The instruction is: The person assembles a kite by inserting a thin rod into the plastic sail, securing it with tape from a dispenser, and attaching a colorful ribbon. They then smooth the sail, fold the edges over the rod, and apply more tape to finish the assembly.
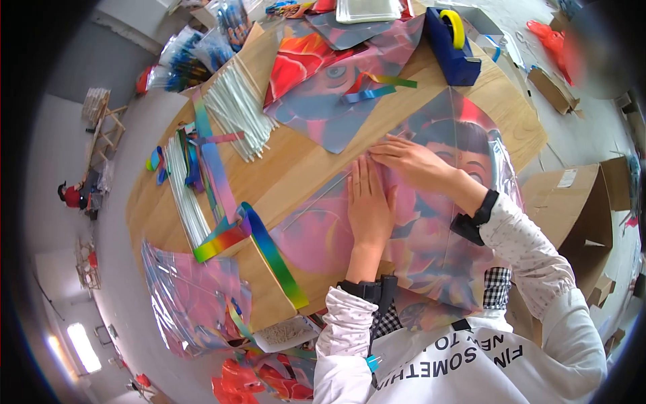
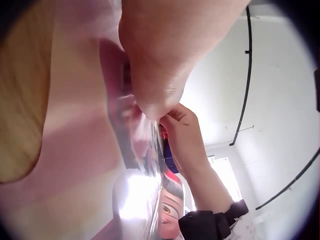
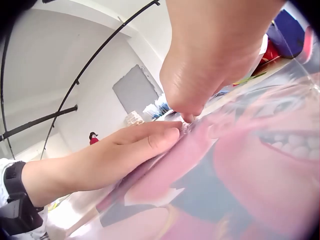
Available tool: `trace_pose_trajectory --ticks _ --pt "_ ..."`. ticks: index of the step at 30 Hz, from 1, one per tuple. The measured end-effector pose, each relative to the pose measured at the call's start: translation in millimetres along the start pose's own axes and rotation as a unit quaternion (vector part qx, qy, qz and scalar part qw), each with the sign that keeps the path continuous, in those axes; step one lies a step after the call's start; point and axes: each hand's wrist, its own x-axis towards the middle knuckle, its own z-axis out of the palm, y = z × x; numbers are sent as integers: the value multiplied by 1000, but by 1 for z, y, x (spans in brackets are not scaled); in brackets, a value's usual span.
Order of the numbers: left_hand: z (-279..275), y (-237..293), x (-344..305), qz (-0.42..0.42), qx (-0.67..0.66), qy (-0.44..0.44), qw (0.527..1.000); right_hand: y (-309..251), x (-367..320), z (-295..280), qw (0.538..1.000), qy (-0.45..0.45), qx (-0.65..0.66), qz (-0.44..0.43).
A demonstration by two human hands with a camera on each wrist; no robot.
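A glossy printed plastic sheet (image 1: 437,266) with a cartoon face lies across the near side of the wooden table. My left hand (image 1: 371,205) rests on its pink part, fingers straight and pointing away from me. Just beyond it, my right hand (image 1: 414,163) reaches in from the right with fingers extended, pressing the sheet beside the left fingertips. In the right wrist view the left hand (image 3: 107,157) lies flat along a raised fold, and the right hand (image 3: 215,55) hides part of that spot. A thin pale rod (image 1: 316,198) lies on the pink area left of the hands.
Bundles of white rods (image 1: 235,108) and rainbow ribbons (image 1: 272,259) lie on the left of the wooden table (image 1: 296,165). More printed sheets (image 1: 313,111) are at the far side, near a blue tape dispenser (image 1: 452,50). A cardboard box (image 1: 562,209) stands at right.
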Motion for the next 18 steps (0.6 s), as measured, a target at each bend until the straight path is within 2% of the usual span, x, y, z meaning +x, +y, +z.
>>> trace_pose_trajectory --ticks 5,8,11,14,15,18 --pt "-2 -5 -2 6 15 0 1000 14 -7 -1 999 -13 -16 -28" --pt "-7 -8 -4 -4 1 -10 1000 21 -18 -22 1000 -10 11 -7" --pt "-8 -15 -10 -18 -10 -7 1000 55 -37 -35 998 -15 -51 15" --pt "-11 -19 -16 -30 -4 2 1000 73 -53 -40 997 4 -59 59" --pt "-10 -18 -17 -33 4 1 999 76 -56 -42 993 14 -51 102" --pt "-8 -17 -18 -36 39 4 999 83 -58 -53 983 -25 -86 163"
